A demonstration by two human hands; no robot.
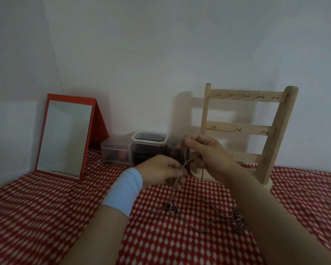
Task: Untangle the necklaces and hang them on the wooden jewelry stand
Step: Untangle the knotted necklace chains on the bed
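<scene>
Where hands (185, 161) work, red-patterned cloth (46, 217)

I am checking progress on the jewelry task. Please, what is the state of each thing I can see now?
left hand: pinching the chain
right hand: holding the chain's upper end
chain: lifted, stretched between both hands
other necklaces: tangled, lying on the cloth
wooden jewelry stand: upright, hooks bare
mirror: standing, leaning back
clear container: lid closed

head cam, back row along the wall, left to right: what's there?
Red-framed mirror → low clear box → taller lidded clear container → wooden jewelry stand, hooks bare. The hands with the chain overlap this row, so left out.
</scene>
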